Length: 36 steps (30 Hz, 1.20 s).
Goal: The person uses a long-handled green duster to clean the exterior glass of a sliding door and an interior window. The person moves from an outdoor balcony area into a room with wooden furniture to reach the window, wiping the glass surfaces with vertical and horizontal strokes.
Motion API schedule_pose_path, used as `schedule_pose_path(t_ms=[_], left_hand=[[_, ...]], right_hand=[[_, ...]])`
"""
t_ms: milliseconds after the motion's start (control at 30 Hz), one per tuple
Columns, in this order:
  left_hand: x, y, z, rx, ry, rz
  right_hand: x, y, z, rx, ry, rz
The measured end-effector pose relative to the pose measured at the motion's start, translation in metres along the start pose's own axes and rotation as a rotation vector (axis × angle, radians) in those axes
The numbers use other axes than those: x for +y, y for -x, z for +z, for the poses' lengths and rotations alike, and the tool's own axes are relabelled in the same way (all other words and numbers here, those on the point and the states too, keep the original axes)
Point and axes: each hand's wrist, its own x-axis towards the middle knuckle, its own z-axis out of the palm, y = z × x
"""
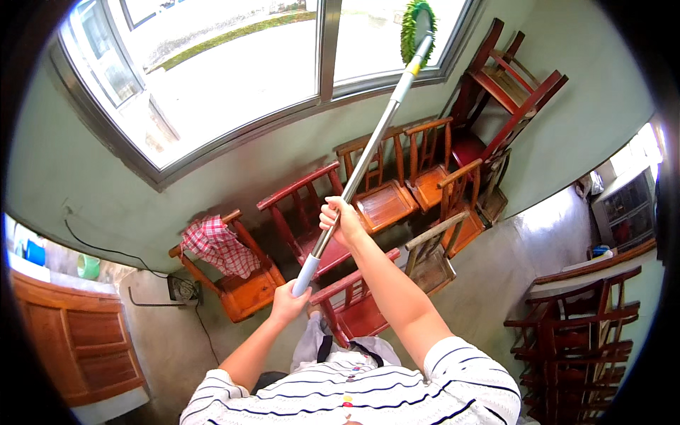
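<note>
While one green-headed mop (pixel 367 152) is slanting up before the window (pixel 327 57), the left hand (pixel 287 303), curled closed, is gripping its lower end; the right hand (pixel 343 221), equally closed, is holding mid-pole; one checked cloth (pixel 219 246) is draping one chair (pixel 251 294).

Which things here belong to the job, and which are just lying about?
Part of the job:
pole, gripped by left hand and right hand
green fuzzy head at its far end
window behind that, probably

Just lying about:
wooden chairs below the window
checked cloth draped over one chair
</note>
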Motion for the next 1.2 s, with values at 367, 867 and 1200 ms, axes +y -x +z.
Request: schedule_pose_path(t_ms=[367, 867, 1200], left_hand=[[-0.005, 0.074, 0.027, 0.276, -0.039, -0.093], [0.095, -0.118, 0.096, 0.011, -0.044, -0.026], [0.128, -0.192, 0.139, -0.107, 0.022, -0.038]], right_hand=[[0.063, 0.024, 0.003, -0.092, -0.226, 0.041], [-0.155, -0.082, -0.073, 0.144, -0.176, -0.034], [-0.225, -0.117, -0.127, 0.194, -0.15, -0.083]])
